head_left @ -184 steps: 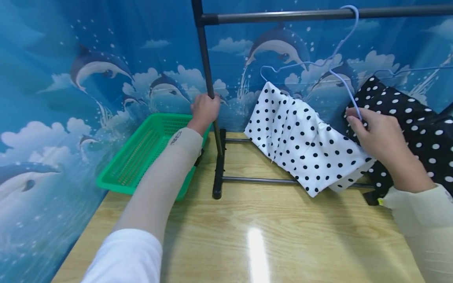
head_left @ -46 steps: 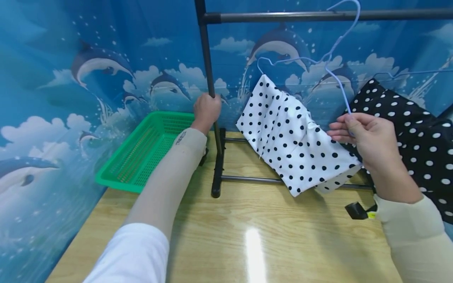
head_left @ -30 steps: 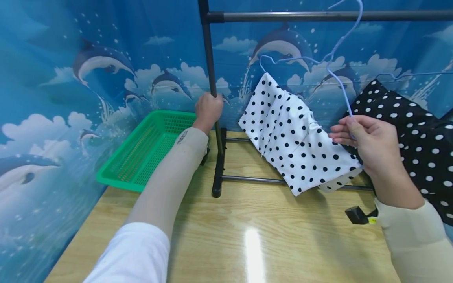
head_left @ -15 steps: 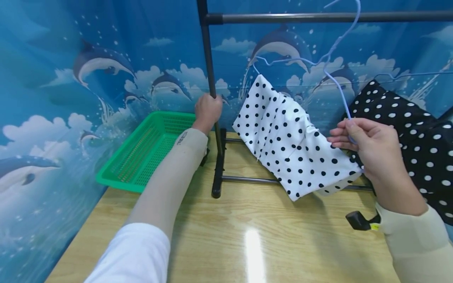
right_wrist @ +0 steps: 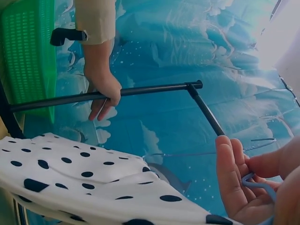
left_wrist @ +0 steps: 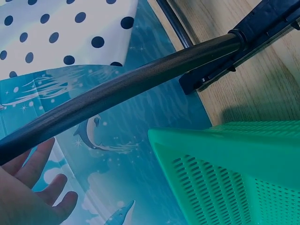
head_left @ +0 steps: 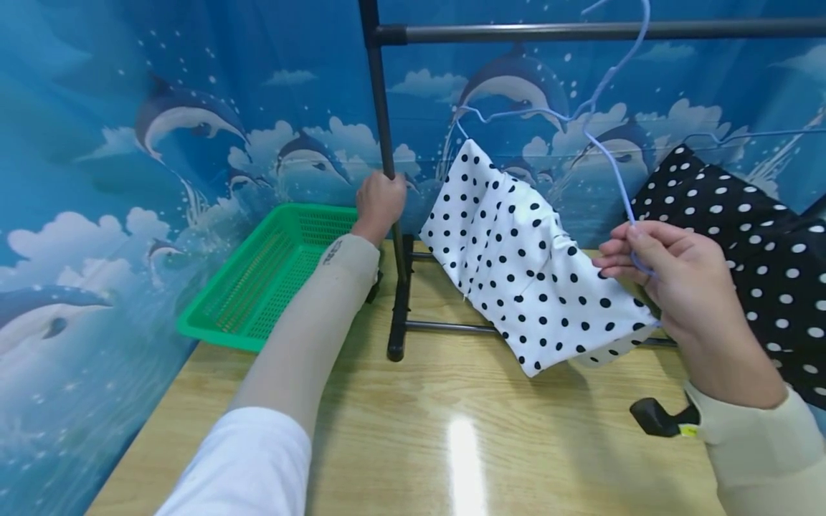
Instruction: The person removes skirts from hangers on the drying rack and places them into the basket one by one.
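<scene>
In the head view my left hand [head_left: 381,203] grips the dark upright pole [head_left: 379,107] of a clothes rack, beside the basket. The left wrist view shows its fingers [left_wrist: 35,164] bent behind that pole. My right hand [head_left: 687,283] pinches the right arm of a light-blue wire hanger [head_left: 603,147] between thumb and fingers. From the hanger hangs a white garment with black polka dots [head_left: 529,265], tilted, its right side lower. The hook's tip stands above the rack's top rail [head_left: 503,33]; its top is out of frame.
A green plastic basket [head_left: 193,324] stands left of the rack on the wooden table [head_left: 387,437]. At the right, a black garment with white dots [head_left: 768,244] hangs on another hanger [head_left: 761,135]. A dolphin-print curtain [head_left: 271,79] lies behind. The rack's black foot [head_left: 396,322] rests on the table.
The hook, earlier over the rail, has risen, its top now out of frame. Lately the hanger and white garment have shifted slightly left and down with my right hand. My left hand stays put.
</scene>
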Available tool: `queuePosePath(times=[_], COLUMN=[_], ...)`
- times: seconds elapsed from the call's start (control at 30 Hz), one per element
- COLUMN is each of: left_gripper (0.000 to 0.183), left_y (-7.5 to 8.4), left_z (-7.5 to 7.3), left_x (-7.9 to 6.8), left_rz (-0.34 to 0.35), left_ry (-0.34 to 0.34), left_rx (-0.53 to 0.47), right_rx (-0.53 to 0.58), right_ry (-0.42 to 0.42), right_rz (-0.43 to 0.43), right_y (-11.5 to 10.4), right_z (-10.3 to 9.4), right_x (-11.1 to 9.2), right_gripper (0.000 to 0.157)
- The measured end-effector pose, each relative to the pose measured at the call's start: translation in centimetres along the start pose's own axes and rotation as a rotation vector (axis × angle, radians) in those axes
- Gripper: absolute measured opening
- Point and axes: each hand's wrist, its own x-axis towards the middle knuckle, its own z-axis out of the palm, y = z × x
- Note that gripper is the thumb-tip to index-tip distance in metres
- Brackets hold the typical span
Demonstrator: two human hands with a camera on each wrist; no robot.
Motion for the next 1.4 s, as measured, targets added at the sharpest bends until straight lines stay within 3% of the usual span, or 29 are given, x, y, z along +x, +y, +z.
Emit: queuePosePath(times=[0.3, 0.57, 0.97, 1.4], left_gripper=[0.046, 0.047, 0.044, 0.042], left_y=[0.0, 0.1, 0.5, 0.3], left_z=[0.0, 0.1, 0.2, -0.2], left_x=[-0.1, 0.0, -0.2, -0.1], left_rz=[0.008, 0.015, 0.018, -0.03], left_ry=[-0.018, -0.019, 0.003, -0.029], left_rx=[-0.014, -0.011, 0.047, 0.063], right_rx=[-0.003, 0.05, 0.063, 0.126], right_ry=[0.012, -0.042, -0.041, -0.095], right_rz=[0.008, -0.047, -0.077, -0.144], right_y=[-0.3, -0.3, -0.3, 0.5], right_z=[0.4, 0.6, 1.3, 1.9], right_x=[-1.3, -2.3, -3.3, -3.6], right_gripper=[0.021, 0.021, 0.021, 0.014])
